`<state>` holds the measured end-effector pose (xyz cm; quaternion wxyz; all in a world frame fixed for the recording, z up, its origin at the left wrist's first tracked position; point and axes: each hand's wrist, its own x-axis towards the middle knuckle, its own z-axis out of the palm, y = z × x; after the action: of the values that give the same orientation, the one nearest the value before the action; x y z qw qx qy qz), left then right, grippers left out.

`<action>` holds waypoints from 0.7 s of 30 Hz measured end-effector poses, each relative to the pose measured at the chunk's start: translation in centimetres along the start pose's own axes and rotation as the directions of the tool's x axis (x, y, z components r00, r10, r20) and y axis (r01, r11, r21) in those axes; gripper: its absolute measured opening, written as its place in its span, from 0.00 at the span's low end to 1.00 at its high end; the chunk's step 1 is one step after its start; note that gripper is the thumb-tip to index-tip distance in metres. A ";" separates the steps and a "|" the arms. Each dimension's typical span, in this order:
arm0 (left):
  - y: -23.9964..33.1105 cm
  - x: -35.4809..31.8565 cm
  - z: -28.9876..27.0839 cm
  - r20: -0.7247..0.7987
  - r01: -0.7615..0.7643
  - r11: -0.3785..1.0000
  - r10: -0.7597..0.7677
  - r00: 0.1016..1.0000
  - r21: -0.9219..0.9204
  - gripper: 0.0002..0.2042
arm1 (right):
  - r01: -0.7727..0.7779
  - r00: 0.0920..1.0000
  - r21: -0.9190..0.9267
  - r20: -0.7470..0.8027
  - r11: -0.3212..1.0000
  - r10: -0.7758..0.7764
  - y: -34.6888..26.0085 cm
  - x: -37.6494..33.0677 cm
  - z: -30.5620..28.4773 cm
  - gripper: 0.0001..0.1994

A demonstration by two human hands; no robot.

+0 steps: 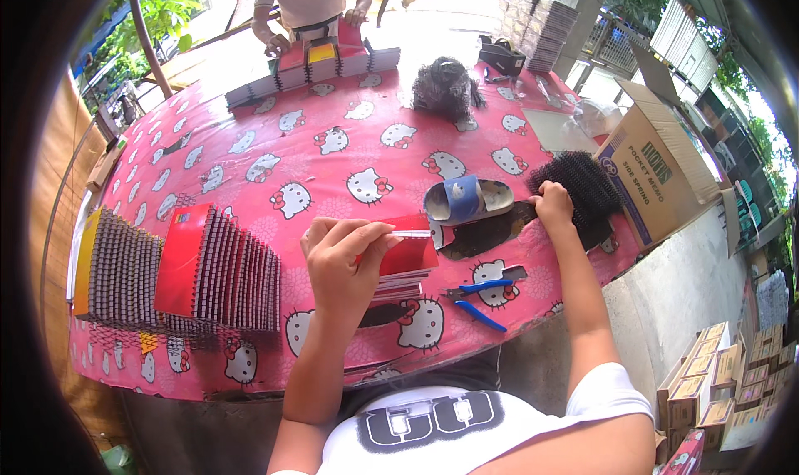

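Note:
My left hand (345,254) pinches the top edge of a red-covered memo pad (408,257), whose edge shows no coil that I can make out. More unbound pads (398,290) lie just under it. To the right, my right hand (552,205) is at the near-left edge of a heap of black spiral binding coils (587,194). Its fingers are bent together, and what is between them is hidden. Between my hands sits a blue and grey slide sandal (468,200) beside a dark patch on the tablecloth. Blue-handled cutting pliers (484,299) lie nearer to me.
Rows of spiral-bound memo pads (220,267) stand at the left on the pink tablecloth (333,184). A black tangled bundle (445,88) lies far off. An open cardboard box (666,155) stands at the right. Across the table, a person (308,13) handles bound pads (320,63).

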<state>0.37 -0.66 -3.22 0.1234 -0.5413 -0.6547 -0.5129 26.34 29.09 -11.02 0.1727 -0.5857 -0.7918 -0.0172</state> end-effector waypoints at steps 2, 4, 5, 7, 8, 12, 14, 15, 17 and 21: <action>0.0 -0.2 -0.1 0.006 0.007 1.000 -0.007 1.000 -0.021 0.07 | 0.050 0.998 -0.026 0.032 0.998 -0.049 1.0 0.7 0.5 0.13; 0.1 -0.2 0.0 0.003 0.026 1.000 -0.026 1.000 -0.007 0.07 | 0.075 0.994 0.081 -0.091 0.994 -0.067 1.2 0.9 0.0 0.12; 0.1 -0.2 0.2 0.003 0.033 0.999 -0.033 0.999 -0.004 0.07 | 0.087 0.986 0.131 -0.155 0.988 -0.067 1.1 0.9 -0.8 0.11; 0.0 -0.3 0.1 -0.011 0.021 1.000 -0.021 1.000 -0.004 0.08 | 0.357 0.908 0.318 -0.339 0.879 -0.246 -1.6 -1.0 -2.1 0.13; 0.0 -0.4 -0.1 -0.019 0.014 1.000 -0.014 1.000 -0.002 0.08 | 0.542 0.812 0.333 -0.446 0.772 -0.377 -4.2 -2.8 -3.4 0.15; 0.3 -0.4 -0.4 -0.034 -0.039 0.999 0.040 0.999 0.028 0.10 | 0.578 0.788 0.737 -0.392 0.351 -0.475 -13.0 -11.4 -8.5 0.14; 0.1 -0.5 -0.3 -0.046 -0.052 0.997 0.055 0.997 0.062 0.10 | 0.548 0.803 0.762 -0.364 0.346 -0.472 -14.5 -12.5 -10.1 0.12; 0.1 -0.6 -0.2 -0.038 -0.031 0.998 0.033 0.999 0.046 0.10 | 0.541 0.808 0.768 -0.361 0.343 -0.466 -14.9 -12.5 -10.3 0.11; 0.1 -0.7 0.1 -0.028 0.010 1.000 -0.009 1.000 0.013 0.10 | 0.561 0.809 0.734 -0.386 0.384 -0.443 -15.3 -12.2 -10.0 0.11; 0.5 -0.6 -0.1 -0.031 -0.003 1.000 0.004 1.000 0.015 0.09 | 0.409 0.836 0.880 -0.254 0.243 -0.487 -15.9 -12.4 -10.4 0.10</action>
<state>0.97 -1.17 -3.39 0.1385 -0.5334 -0.6556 -0.5162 17.27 10.32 -2.09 0.4225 -0.1423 -0.8056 0.3902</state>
